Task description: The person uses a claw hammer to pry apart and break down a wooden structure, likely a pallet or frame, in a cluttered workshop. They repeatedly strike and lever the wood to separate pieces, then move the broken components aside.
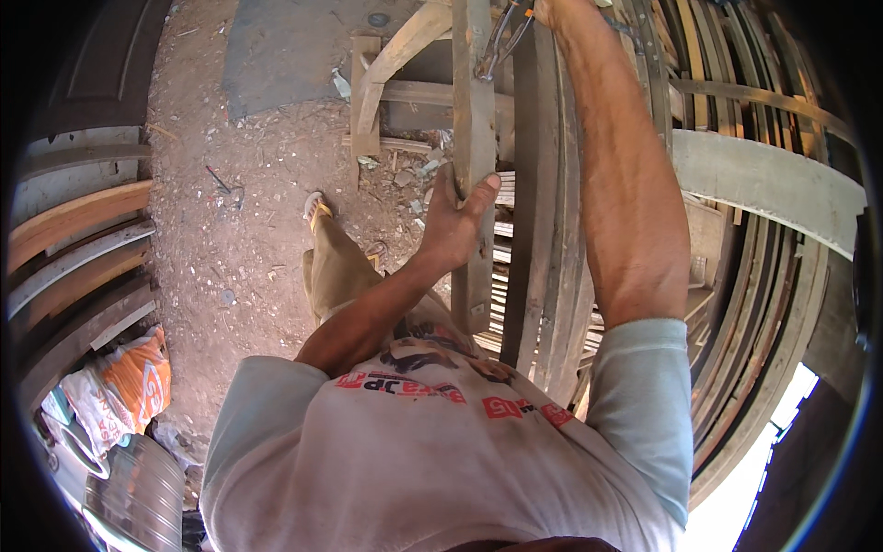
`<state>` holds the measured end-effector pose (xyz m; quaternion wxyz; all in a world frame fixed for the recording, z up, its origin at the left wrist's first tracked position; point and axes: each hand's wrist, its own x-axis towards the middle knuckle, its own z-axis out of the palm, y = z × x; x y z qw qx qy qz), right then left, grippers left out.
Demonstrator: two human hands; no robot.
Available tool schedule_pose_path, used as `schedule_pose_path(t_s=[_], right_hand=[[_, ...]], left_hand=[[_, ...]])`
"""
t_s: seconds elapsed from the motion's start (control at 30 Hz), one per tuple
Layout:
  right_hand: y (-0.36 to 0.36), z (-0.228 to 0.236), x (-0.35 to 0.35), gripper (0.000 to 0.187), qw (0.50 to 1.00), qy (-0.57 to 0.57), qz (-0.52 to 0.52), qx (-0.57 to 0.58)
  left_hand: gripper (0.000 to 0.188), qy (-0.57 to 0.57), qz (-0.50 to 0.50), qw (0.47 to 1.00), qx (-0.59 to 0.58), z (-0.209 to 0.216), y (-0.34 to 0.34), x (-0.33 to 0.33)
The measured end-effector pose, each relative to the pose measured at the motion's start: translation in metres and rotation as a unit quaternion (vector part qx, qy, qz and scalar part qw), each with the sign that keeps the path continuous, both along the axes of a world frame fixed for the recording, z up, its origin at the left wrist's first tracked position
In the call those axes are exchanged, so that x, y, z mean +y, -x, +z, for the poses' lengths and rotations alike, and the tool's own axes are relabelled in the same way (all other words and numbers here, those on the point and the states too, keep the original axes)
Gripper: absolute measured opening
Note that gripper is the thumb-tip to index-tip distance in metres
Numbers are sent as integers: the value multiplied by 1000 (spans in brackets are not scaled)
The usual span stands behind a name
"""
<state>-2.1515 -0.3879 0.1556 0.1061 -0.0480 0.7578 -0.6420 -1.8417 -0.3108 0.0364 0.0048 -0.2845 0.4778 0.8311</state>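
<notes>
My left hand (452, 225) grips an upright-running wooden beam (474, 129), with the thumb across its face and the fingers at its left side. At the top edge, my right hand (557, 11) is partly cut off by the frame. It holds what looks like a pair of pliers (501, 44), metal with orange parts on the handles. The tool's metal end rests against the beam's face, well beyond my left hand. Most of the right fingers are hidden.
More planks (543, 212) run beside the beam under my right arm. Long timber (754, 304) is stacked at the right, crossed by a pale board (773, 179). A wooden frame (368, 101) stands ahead. Boards (83, 221) and an orange-white sack (138, 377) lie left of the littered dirt floor (244, 230).
</notes>
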Motion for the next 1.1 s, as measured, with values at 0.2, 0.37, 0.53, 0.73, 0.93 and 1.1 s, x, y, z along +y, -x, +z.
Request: schedule_pose_path(t_s=[0.2,0.37,0.53,0.73,0.93,1.1], right_hand=[[9,2,-15,45,996,-6,58,-65],[2,-7,-9,42,994,-60,21,-84],[2,-1,-3,36,994,-25,77,-76],[-12,3,27,33,996,85,-1,-6],[-110,18,60,33,963,204,32,176],[-109,34,89,51,972,125,51,190]], left_hand=[[102,23,6,1000,-3,5,-7,-3],[106,26,-19,999,0,0,-10,0],[119,66,10,997,-32,-13,-1,4],[120,61,-29,997,24,-31,16,6],[114,61,9,998,23,-44,2,-4],[104,90,-40,995,8,-7,2,6]])
